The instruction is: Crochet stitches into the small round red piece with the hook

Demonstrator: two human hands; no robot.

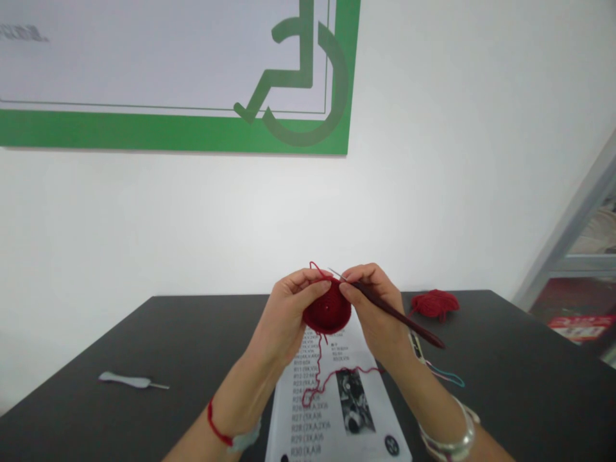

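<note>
Crocheted red cup [327,311] sits in the curled grip of the left hand [289,314], above a printed pattern sheet [332,401] on the dark table [96,423]. The right hand [373,308] holds a dark-handled crochet hook [394,314] in a narrow pinch, its metal tip above the cup. Red yarn [318,366] trails across the sheet; a red yarn bundle [436,303] and a small grey tool [129,380] lie on the table.

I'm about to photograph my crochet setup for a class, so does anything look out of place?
The loose red yarn from the crocheted piece sags in an untidy loop across the printed pattern sheet, covering some of its text. Nothing else stands out.
</note>
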